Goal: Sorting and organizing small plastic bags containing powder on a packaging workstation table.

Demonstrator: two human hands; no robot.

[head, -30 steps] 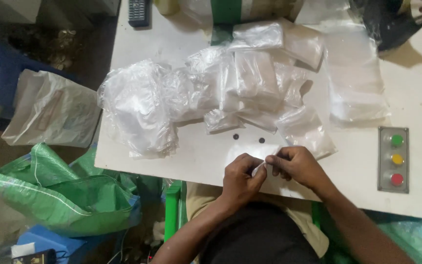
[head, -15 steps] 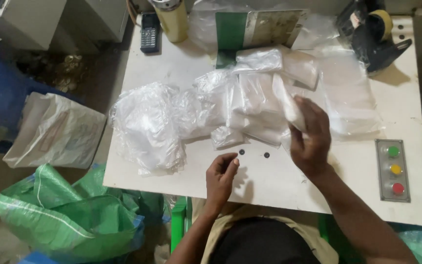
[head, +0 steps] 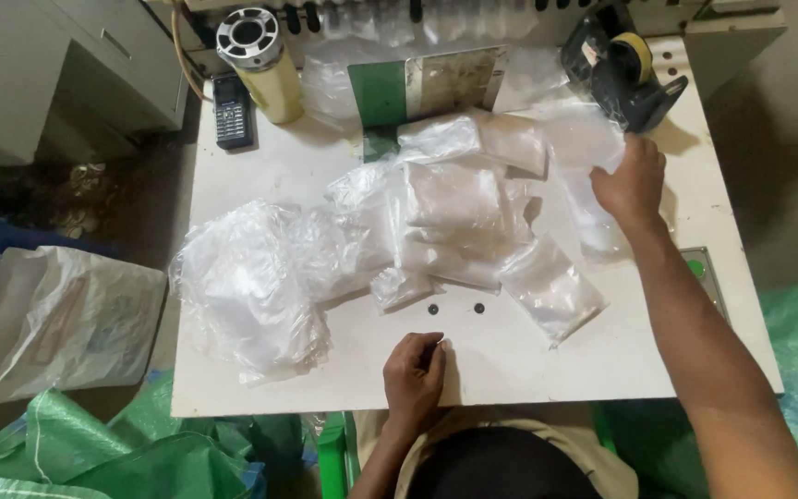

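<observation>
The bench (head: 528, 360) has a smooth, matt white painted top, scuffed grey in places. The heap of bags (head: 260, 277) on it is thin clear plastic film, glossy and crinkled; the flat pouches (head: 454, 194) beside it are the same film, cloudy and smoother, as is the sheet (head: 584, 139) touched by the right hand (head: 630, 185). The tape dispenser (head: 625, 69) is dull black plastic. The can (head: 260, 65) shows a shiny metal top and matt cream side. The sacks (head: 94, 453) on the floor are coarse woven plastic, green and white.
</observation>
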